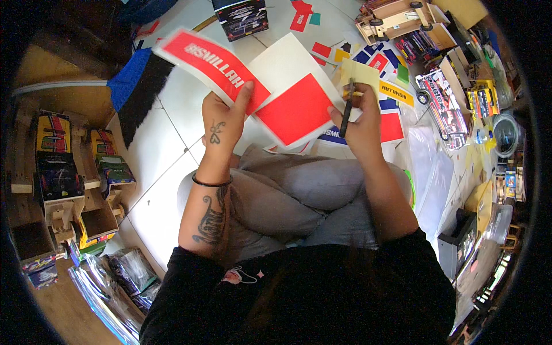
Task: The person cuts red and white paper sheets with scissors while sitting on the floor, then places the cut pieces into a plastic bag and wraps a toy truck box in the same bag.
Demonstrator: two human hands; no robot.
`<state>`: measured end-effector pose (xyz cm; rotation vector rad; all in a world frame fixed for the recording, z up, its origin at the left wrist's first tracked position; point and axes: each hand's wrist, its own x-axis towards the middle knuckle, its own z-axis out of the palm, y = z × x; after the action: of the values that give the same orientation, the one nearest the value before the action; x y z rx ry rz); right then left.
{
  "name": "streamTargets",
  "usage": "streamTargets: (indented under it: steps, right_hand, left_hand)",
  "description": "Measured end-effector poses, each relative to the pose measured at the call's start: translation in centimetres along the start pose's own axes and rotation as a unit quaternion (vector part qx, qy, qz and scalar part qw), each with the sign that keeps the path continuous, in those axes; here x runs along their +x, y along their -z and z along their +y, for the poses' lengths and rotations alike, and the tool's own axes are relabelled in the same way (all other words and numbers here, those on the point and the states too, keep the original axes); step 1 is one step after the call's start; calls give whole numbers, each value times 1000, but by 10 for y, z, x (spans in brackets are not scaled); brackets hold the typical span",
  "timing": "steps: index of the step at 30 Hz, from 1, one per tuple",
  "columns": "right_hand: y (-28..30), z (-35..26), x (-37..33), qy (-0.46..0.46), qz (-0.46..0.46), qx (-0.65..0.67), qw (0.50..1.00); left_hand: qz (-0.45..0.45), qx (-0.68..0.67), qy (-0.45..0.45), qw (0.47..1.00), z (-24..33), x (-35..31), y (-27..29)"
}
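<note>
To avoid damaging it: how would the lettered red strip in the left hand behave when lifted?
The red strip likely flexes easily: it curves beyond the left hand. Held near one end, it looks thin, so probably light.

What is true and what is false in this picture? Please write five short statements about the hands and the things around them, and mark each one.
1. The left hand holds a red strip with white lettering. True.
2. The right hand is empty. False: it holds a slim black tool.
3. The dark bracelet is on the right arm. False: it is on the left.
4. A white sheet with a red block shows between the hands. True.
5. The trousers are bright red. False: they are grey.
</note>
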<state>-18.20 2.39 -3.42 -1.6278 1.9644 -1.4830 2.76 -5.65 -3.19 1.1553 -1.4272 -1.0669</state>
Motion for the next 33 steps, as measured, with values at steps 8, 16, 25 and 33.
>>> streamTargets:
  steps: [8, 16, 25, 33]
  right_hand:
    - [6, -17, -12, -241, -393, 243, 853]
    - [-5, -12, -18, -241, -469, 119, 842]
    - [-6, -18, -18, -231, -419, 113, 871]
    - [-4, -23, -17, -254, -421, 128, 861]
  left_hand:
    - [-38, -16, 6, 999, 12, -2, 3]
    - [-88, -45, 14, 995, 17, -6, 3]
    - [-129, -28, 6, 991, 17, -11, -2]
    - [-106, -47, -14, 993, 22, -13, -3]
